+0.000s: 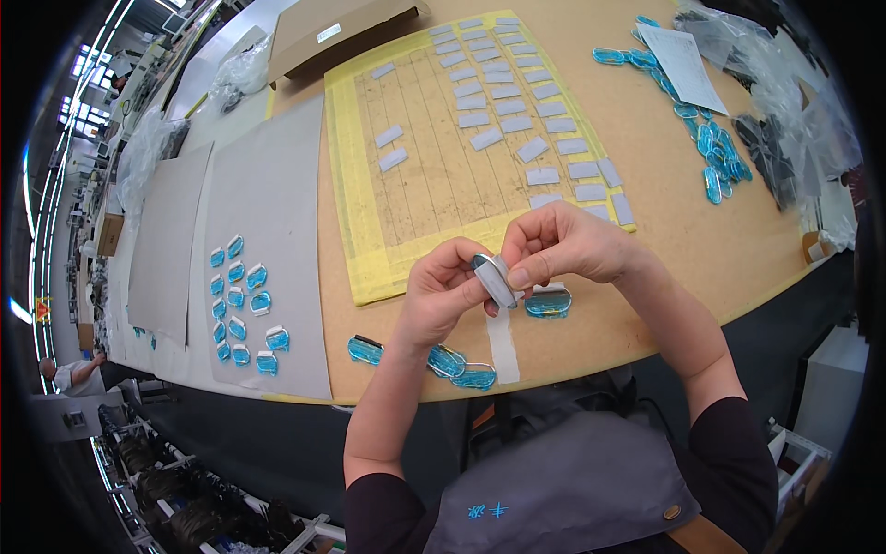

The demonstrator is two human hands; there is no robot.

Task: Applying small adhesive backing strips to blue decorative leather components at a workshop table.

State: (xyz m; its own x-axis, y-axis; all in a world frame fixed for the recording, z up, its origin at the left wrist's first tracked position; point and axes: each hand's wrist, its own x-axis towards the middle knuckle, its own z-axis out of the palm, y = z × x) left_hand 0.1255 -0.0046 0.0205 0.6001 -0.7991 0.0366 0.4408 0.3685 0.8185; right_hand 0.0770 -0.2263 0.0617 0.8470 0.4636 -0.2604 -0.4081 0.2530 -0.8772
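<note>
Close to the table's near edge, both my hands are closed on one small oval piece [496,280] with a pale rim and a grey strip along it. My left hand [437,288] pinches it from the left between thumb and fingers. From the right, the thumb and forefinger of my right hand [570,244] press at the strip's upper end. Just below my right hand lies a blue oval piece [548,303] with a grey strip on its top edge. Several more blue oval pieces [447,361] lie beside and partly behind my left forearm.
Grey strips [514,124] lie in columns on a yellow-bordered board [388,275]. Grey sheets at left carry several finished-looking blue ovals [237,298]. Blue ovals [720,152] and a paper sheet [683,66] lie at right, beside plastic bags [738,46]. A cardboard box [337,32] stands at the back.
</note>
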